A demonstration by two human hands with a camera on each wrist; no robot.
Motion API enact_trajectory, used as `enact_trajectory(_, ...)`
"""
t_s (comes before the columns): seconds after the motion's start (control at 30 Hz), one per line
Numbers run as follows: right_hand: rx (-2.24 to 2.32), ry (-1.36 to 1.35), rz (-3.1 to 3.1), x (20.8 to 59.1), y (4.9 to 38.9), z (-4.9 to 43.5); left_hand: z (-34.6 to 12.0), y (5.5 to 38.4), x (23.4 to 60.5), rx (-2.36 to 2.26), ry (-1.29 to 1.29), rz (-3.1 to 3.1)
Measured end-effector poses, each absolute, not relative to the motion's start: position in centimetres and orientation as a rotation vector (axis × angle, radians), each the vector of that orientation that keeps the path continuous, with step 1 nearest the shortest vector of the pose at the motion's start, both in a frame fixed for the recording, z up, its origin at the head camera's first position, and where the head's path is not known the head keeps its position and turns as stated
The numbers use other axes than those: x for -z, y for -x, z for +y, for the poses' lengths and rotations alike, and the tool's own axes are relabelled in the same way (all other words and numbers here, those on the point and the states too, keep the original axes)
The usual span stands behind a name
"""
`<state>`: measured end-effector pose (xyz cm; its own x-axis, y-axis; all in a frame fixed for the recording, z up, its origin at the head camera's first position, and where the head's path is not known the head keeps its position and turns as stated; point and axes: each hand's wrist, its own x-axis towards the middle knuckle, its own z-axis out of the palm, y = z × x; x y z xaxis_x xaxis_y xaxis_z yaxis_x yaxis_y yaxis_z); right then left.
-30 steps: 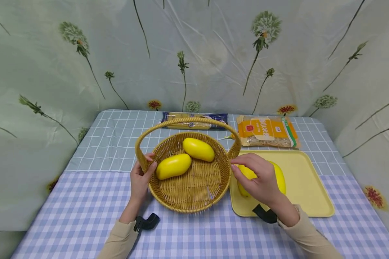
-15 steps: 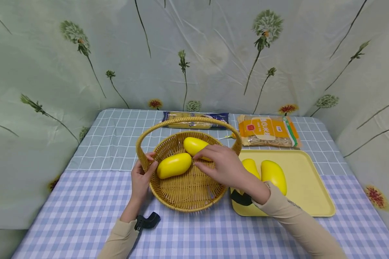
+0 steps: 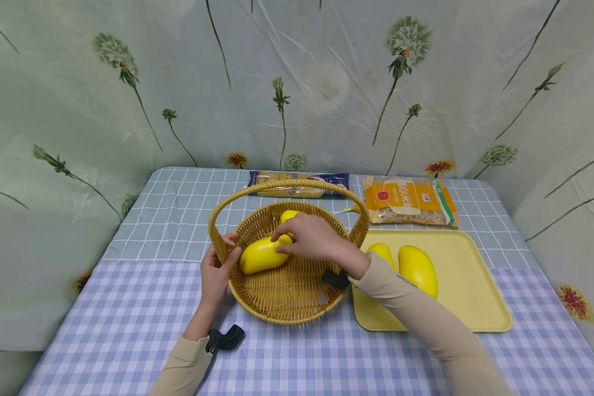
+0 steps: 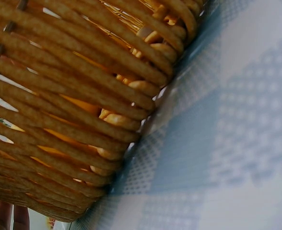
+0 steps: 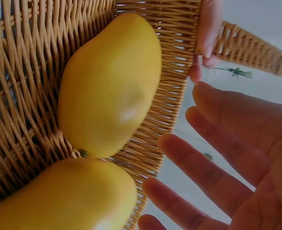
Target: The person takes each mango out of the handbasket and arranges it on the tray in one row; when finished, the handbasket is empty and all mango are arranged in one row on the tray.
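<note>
A round wicker basket (image 3: 287, 302) with a tall arched handle stands on the table. My left hand (image 3: 218, 272) grips its left rim at the foot of the handle, thumb on the near side. Two yellow mangoes lie inside: the front-left mango (image 3: 257, 258) and the back mango (image 3: 288, 215), mostly hidden behind my right hand (image 3: 309, 236). That hand hovers over the basket with nothing in it. In the right wrist view its fingers are spread beside the larger-looking mango (image 5: 112, 81). The left wrist view is filled by the basket's woven side (image 4: 69, 96).
Right of the basket lies a yellow tray (image 3: 467, 286) bearing a right-hand mango (image 3: 418, 269) and another mango (image 3: 382, 253), partly behind the sleeve. Along the back are a pasta packet (image 3: 297, 191) and an orange noodle bag (image 3: 408, 201). A checked cloth (image 3: 114, 330) covers the table.
My right hand has moved left from above the tray into the space over the basket, reaching the front-left mango. The left hand and basket stay in place.
</note>
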<state>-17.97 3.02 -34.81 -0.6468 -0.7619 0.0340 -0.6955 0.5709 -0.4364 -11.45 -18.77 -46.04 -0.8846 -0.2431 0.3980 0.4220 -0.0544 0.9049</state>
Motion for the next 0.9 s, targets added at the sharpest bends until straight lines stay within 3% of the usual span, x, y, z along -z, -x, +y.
enact_trajectory(0.37, 0.579, 1.318, 2.538, 36.4, 19.2, 0.7, -18.8, 11.5, 46.2, 2.003, 0.197, -1.764)
enact_trajectory(0.9, 0.536, 1.192, 2.564, 38.0, 19.2, -0.4, -18.8, 11.5, 46.2, 2.005, 0.197, -1.764)
